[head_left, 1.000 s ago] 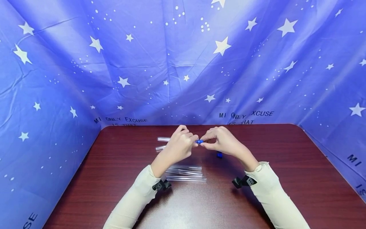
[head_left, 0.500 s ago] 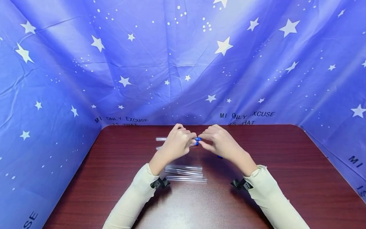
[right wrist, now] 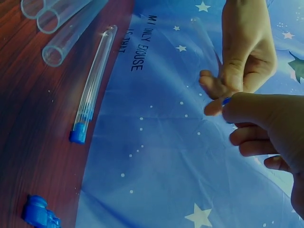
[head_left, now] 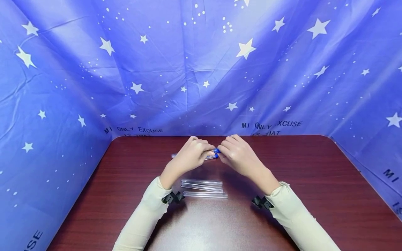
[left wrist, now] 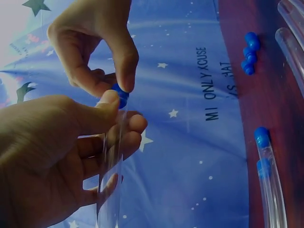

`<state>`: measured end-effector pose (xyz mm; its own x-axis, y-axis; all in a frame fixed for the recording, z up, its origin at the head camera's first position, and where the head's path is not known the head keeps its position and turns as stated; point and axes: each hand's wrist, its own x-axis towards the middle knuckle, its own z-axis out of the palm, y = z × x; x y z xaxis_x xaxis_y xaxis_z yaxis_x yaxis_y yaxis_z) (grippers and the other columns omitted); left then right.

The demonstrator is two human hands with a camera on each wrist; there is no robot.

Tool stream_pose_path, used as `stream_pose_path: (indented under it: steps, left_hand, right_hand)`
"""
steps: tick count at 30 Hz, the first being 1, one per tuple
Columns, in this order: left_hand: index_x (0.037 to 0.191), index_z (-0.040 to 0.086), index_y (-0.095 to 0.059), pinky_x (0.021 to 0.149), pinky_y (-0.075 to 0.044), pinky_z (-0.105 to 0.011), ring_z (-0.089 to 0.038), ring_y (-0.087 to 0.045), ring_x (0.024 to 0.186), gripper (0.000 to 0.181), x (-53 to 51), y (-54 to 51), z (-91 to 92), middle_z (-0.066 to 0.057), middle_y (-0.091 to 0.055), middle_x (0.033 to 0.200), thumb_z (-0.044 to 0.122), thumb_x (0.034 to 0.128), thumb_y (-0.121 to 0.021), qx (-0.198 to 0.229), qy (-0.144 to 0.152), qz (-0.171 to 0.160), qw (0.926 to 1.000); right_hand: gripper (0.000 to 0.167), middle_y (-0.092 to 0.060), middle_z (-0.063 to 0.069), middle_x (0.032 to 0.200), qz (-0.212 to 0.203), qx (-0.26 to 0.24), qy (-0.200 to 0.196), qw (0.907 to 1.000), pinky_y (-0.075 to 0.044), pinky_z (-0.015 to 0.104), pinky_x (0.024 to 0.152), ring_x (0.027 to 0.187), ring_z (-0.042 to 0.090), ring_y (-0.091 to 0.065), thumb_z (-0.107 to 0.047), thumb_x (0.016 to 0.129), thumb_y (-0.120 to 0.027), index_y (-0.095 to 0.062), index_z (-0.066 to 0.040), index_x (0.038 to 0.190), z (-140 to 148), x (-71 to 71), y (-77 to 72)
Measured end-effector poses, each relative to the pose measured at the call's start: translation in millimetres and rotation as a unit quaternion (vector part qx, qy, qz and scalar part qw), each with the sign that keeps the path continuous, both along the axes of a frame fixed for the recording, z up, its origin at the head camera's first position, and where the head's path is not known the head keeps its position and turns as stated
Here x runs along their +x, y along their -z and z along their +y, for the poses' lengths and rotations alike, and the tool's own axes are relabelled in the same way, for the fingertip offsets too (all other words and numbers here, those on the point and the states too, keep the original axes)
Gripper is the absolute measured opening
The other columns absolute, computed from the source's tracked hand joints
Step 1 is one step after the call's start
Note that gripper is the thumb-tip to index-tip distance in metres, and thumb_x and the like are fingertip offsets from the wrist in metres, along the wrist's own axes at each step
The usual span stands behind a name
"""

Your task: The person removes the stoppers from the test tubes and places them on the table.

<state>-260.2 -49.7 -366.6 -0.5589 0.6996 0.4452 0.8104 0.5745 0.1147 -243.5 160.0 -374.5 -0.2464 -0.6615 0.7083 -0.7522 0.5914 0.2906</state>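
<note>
My left hand [head_left: 190, 156] holds a clear test tube [left wrist: 111, 161] near its mouth, between thumb and fingers. At that mouth sits a blue cap [left wrist: 121, 96], which my right hand [head_left: 239, 155] pinches between thumb and index finger. In the right wrist view, most of this cap is hidden behind the thumb. Capped tubes [right wrist: 89, 104] with blue ends lie on the table behind the hands, partly covered by the left hand in the head view. Loose blue caps [left wrist: 250, 53] form a small cluster, hidden in the head view by the right hand.
Several uncapped clear tubes [head_left: 202, 186] lie side by side on the dark red wooden table [head_left: 314, 195], nearer the body than the hands. A blue star-patterned cloth [head_left: 157, 76] hangs along the table's back and both sides.
My right hand has turned over the cap and shifted slightly left, now covering the loose caps. The left hand moved a little left and up, keeping its tube.
</note>
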Motion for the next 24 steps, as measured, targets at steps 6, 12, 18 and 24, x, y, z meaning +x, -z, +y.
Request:
stream_pose_path:
  steps: [6, 12, 18, 24]
  left_hand:
    - [0.093, 0.018, -0.078, 0.085, -0.045, -0.035, -0.01, -0.066, 0.072, 0.01, 0.5, 1.7, 2.2, 0.006, -0.071, 0.077, 0.027, 0.0923, -0.073, -0.027, 0.011, 0.048, 0.9984]
    - [0.085, 0.018, -0.076, 0.088, -0.045, -0.035, -0.013, -0.067, 0.074, 0.01, 0.5, 5.3, 5.8, 0.006, -0.067, 0.072, 0.027, 0.0871, -0.079, -0.012, 0.021, 0.115, 0.9931]
    - [0.084, 0.019, -0.075, 0.088, -0.044, -0.034, -0.011, -0.065, 0.072, 0.011, 0.7, 9.1, 9.3, 0.008, -0.066, 0.072, 0.028, 0.0857, -0.08, -0.018, 0.011, 0.19, 0.9815]
    - [0.08, 0.019, -0.071, 0.088, -0.043, -0.033, -0.01, -0.062, 0.07, 0.015, 1.0, 10.2, 11.0, 0.008, -0.062, 0.068, 0.029, 0.0874, -0.078, -0.029, 0.013, 0.237, 0.9711]
  right_hand:
    - [0.021, -0.055, 0.004, 0.067, -0.008, 0.006, -0.001, 0.9999, -0.044, 0.036, 0.07, 0.066, 0.025, -0.05, -0.001, 0.069, -0.08, -0.059, -0.005, 0.071, -0.9, 0.8, 1.4]
    - [0.023, -0.053, 0.003, 0.065, -0.017, 0.005, 0.006, 0.9998, -0.043, 0.036, 0.069, 0.064, 0.025, -0.049, -0.001, 0.067, -0.08, -0.057, -0.006, 0.068, -0.1, 3.2, -1.8]
    - [0.021, -0.05, 0.001, 0.063, -0.049, -0.017, -0.007, 0.9986, -0.042, 0.035, 0.066, 0.062, 0.023, -0.046, -0.004, 0.066, -0.08, -0.059, -0.007, 0.068, 4.9, 1.4, -3.2]
    - [0.015, -0.05, -0.001, 0.063, -0.11, -0.059, -0.022, 0.9919, -0.039, 0.031, 0.063, 0.061, 0.015, -0.044, -0.007, 0.066, -0.08, -0.066, -0.007, 0.071, 11.1, -2.9, 1.2]
